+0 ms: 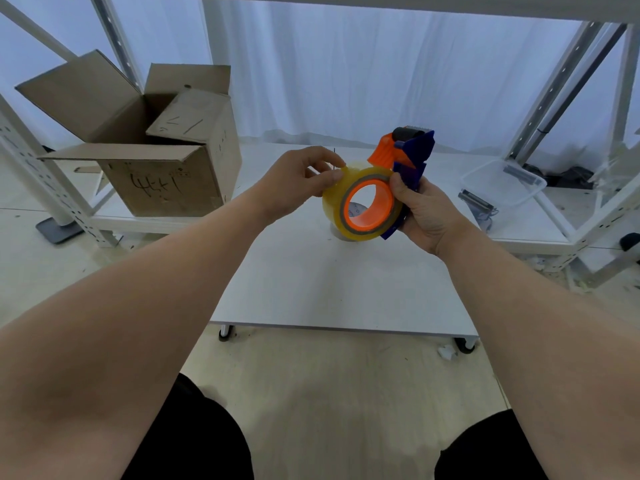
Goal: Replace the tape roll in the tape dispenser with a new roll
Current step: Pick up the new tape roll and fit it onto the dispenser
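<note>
A: Nearest the camera, what do you see?

B: Two bare forearms reaching forward over dark-clad knees and a pale floor. The right hand (427,209) is clenched around the blue handle of the tape dispenser (410,157), held up above the low white table (339,289).

A: And the roll?

B: The tape roll (362,202), clear and yellowish, sits on the dispenser's orange hub, at nine o'clock from the right hand and touching its thumb. The left hand (298,181) is at ten o'clock from the roll, thumb and forefinger pinched at the roll's upper rim; whether they hold a loose end of tape I cannot tell.

A: Anything beneath it?

B: A white roll-like object (341,233) stands on the table just under the tape roll, mostly hidden.

A: Farther out?

B: At ten o'clock an open cardboard box (162,181) with handwriting rests on a white shelf (540,233). At two o'clock a clear plastic container (502,185) sits there, a dark metal part (476,200) just beside it. White curtains (346,74) hang behind.
</note>
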Available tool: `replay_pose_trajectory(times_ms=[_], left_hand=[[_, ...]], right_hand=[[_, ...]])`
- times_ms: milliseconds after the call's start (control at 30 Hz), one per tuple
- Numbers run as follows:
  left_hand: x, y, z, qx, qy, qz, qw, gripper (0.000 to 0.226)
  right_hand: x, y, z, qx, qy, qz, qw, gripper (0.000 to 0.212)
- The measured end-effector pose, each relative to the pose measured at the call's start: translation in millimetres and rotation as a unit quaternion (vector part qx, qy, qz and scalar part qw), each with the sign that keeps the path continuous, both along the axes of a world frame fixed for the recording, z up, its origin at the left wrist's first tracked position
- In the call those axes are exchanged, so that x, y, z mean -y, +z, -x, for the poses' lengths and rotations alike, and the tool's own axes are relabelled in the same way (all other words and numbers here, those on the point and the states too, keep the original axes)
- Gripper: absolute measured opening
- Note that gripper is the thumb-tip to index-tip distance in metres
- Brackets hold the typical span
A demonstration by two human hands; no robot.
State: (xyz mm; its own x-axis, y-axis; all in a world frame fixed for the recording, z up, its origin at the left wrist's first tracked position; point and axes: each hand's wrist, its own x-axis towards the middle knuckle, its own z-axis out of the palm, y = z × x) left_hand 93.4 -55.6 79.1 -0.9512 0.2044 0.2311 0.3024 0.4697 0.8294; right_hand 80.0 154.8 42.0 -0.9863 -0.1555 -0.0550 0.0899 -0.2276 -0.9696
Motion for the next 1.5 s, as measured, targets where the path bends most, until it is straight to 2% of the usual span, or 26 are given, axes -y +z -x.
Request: replay_pose_trajectory(times_ms=[200, 533, 700, 867, 1000, 1033, 1200, 1367, 1500], left_hand=[[1, -1, -1, 0.003, -0.019, 0.032, 0.999, 0.017], [6, -1, -1, -0.011, 0.004, 0.002, 1.0, 0.004], [2, -2, -1, -0.003, 0.01, 0.021, 1.0, 0.021], [0, -1, -3, -0.01, 0.018, 0.017, 1.0, 0.008], [-7, 6, -1, 0.02, 0.027, 0.131, 0.991, 0.051], [-6, 7, 1, 0.02, 0.029, 0.153, 0.988, 0.056], [7, 1, -2, 0.093, -0.019, 0.107, 0.99, 0.047], [2, -1, -3, 0.021, -0.008, 0.157, 0.987, 0.047], [0, -3, -5, -0.018, 0.001, 0.14, 0.99, 0.036]], right_hand=[[3, 1, -1, -0.011, 0.014, -0.004, 1.0, 0.039], [14, 3, -2, -0.027, -0.013, -0.026, 0.999, 0.032], [18, 1, -2, -0.022, -0.044, -0.046, 0.998, 0.04], [15, 4, -4, -0.026, -0.04, -0.056, 0.997, 0.037], [15, 7, -4, -0.009, -0.035, -0.065, 0.997, 0.04], [14, 9, -4, 0.002, -0.016, -0.068, 0.998, 0.038], [5, 13, -4, 0.017, 0.071, -0.154, 0.985, 0.048], [0, 8, -5, 0.005, 0.086, -0.162, 0.983, 0.057], [-5, 10, -5, 0.0, 0.084, -0.12, 0.989, 0.06]])
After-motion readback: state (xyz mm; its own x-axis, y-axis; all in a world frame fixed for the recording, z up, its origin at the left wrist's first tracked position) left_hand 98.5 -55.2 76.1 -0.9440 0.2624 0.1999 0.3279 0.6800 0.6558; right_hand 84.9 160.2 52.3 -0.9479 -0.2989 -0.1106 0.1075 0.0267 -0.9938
